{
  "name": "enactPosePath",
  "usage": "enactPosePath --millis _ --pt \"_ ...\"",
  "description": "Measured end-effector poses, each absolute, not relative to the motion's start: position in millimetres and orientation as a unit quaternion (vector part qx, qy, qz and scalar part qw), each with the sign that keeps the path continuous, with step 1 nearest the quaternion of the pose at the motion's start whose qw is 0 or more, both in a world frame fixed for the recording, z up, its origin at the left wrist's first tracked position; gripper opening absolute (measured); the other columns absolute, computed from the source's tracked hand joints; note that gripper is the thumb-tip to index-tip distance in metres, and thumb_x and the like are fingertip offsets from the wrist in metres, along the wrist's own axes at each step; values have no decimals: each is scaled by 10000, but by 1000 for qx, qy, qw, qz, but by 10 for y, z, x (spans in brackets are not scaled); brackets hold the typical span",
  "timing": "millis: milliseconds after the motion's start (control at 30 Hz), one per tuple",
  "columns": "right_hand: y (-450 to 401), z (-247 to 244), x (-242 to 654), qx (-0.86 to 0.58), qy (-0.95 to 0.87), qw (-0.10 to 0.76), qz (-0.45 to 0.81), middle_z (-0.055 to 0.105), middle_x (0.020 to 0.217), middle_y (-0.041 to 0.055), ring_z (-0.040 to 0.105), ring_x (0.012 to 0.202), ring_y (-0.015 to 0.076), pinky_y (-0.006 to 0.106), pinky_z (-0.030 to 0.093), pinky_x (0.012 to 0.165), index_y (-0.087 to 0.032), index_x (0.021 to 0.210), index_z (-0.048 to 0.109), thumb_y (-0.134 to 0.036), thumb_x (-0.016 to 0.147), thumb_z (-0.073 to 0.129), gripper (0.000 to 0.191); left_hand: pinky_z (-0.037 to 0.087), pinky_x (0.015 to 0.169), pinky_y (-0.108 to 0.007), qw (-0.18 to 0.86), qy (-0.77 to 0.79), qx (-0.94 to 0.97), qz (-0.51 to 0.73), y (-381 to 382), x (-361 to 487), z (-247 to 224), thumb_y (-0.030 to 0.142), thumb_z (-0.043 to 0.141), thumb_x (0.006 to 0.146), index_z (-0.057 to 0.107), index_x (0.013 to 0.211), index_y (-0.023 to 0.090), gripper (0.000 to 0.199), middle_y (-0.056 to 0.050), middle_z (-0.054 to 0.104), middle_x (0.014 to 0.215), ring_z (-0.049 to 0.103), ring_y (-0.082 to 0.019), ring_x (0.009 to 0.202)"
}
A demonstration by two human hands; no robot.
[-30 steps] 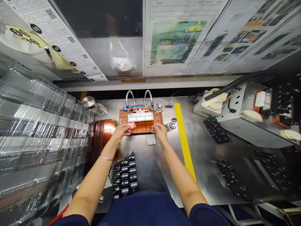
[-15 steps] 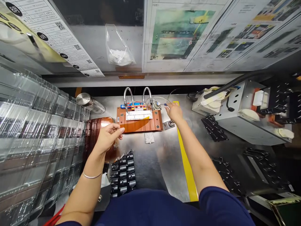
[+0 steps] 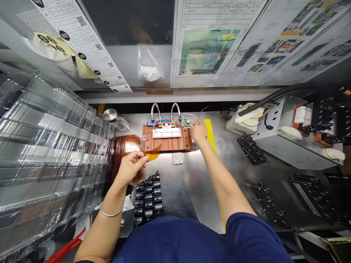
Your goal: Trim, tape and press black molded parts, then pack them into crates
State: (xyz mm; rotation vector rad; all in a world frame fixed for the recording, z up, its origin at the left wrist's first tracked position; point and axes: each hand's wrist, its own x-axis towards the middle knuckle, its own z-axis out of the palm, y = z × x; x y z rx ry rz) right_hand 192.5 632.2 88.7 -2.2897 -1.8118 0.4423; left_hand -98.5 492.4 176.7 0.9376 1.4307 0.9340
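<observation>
My left hand (image 3: 133, 164) is pinched on a thin amber film strip (image 3: 155, 152), whose free end curves out past the near-left edge of a reddish-brown fixture block (image 3: 167, 145). On the block lies a white perforated strip (image 3: 166, 133), with two bent metal hoses (image 3: 176, 107) arching over its back. My right hand (image 3: 199, 131) is closed beside the block's right end, close to a small round gauge-like fitting (image 3: 186, 123). A thin dark tip shows at its fingers, but the rest of what it holds is hidden.
A black ribbed tray (image 3: 148, 199) lies in front of my left hand. Clear plastic trays (image 3: 55, 157) are stacked at left, near a glass flask (image 3: 117, 120). Amber trays (image 3: 124, 144) stand beside the block. Yellow tape (image 3: 210, 137) crosses the bench; a grey machine (image 3: 290, 135) stands right.
The amber film has moved off the block's top to its near-left edge, still in my left hand. My right hand has drawn in towards the block and curled more. The camera view has shifted.
</observation>
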Motion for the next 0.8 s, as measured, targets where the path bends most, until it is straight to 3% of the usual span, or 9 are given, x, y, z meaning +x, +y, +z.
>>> enactPosePath --millis 67,133,200,267,433,633,800 --pt "6034 836 1752 -735 -595 205 252 592 1207 210 521 1162 326 478 424 952 -110 1235 549 -285 900 506 380 486 467 -201 569 597 395 404 4887 -980 1794 339 771 643 604 707 155 256 24 607 498 566 -102 441" --pt "5714 745 1547 -652 -518 285 474 653 1124 142 600 1040 257 429 489 891 -174 1151 594 -357 909 492 319 489 465 -206 580 587 389 410 4865 -976 1804 344 776 643 605 710 156 263 25 604 496 562 -102 437" --pt "5424 643 1369 -531 -380 312 690 693 1031 116 653 886 214 393 541 784 -190 1087 615 -416 905 496 313 486 454 -207 592 579 377 414 4861 -975 1795 351 786 632 603 703 156 277 27 599 494 554 -100 430" --pt "5219 563 1274 -425 -262 333 800 712 957 97 665 787 178 346 558 714 -183 1044 635 -433 877 542 314 479 445 -200 600 578 364 417 4877 -975 1764 354 797 617 602 694 153 290 27 597 497 550 -95 429" --pt "5138 529 1363 -368 -166 407 820 711 788 29 646 675 110 231 555 630 -152 933 683 -291 714 745 266 469 435 -186 614 581 335 416 4966 -990 1624 352 817 584 601 668 142 313 30 590 507 536 -81 436" --pt "5250 442 1348 -422 -123 406 801 645 652 -33 590 563 74 192 536 543 -163 738 634 -266 620 829 250 466 449 -186 620 580 331 412 5015 -977 1545 346 808 600 603 677 141 300 24 590 498 543 -84 445" --pt "5163 328 1127 -426 -95 366 822 698 773 3 624 613 87 205 537 575 -169 807 626 -241 681 795 223 477 440 -193 611 591 326 414 4988 -972 1608 357 819 573 598 675 142 324 23 593 502 542 -88 439"
